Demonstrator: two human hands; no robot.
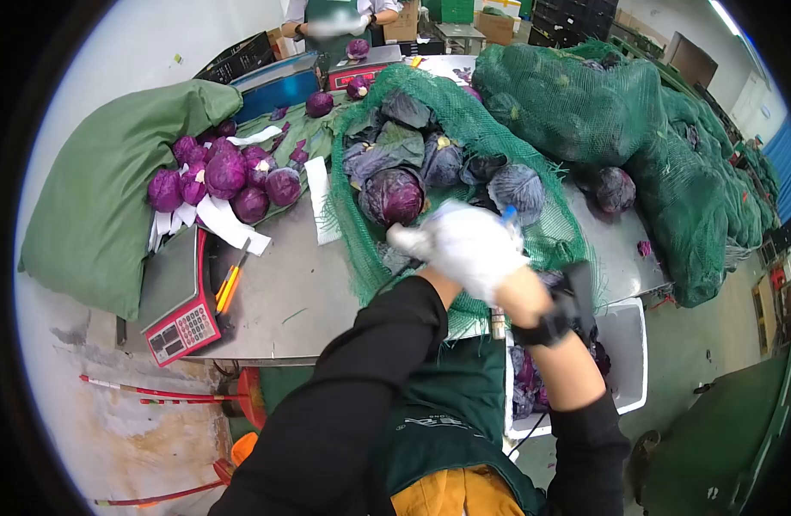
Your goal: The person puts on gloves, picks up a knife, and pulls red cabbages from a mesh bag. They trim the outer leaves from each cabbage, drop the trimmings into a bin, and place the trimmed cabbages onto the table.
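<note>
My left hand point(423, 245) and my right hand point(483, 249), both in white gloves, are together over the front of an open green mesh sack point(464, 112). The two overlap and are smeared by motion, so their fingers do not show clearly. A small blue object point(509, 214) shows at the edge of the right glove; I cannot make out what it is. Just beyond my hands lies a purple cabbage point(391, 196) with dark outer leaves. Several more cabbages, such as one on the right point(517, 194), rest in the sack.
Peeled purple cabbages point(226, 174) lie at left beside a red scale point(182, 318) and an orange-handled cutter point(229, 285). Filled mesh sacks point(576, 103) stand at right. A white foam box point(628, 353) with purple leaves sits below the metal table point(305, 301). Another person point(340, 21) stands opposite.
</note>
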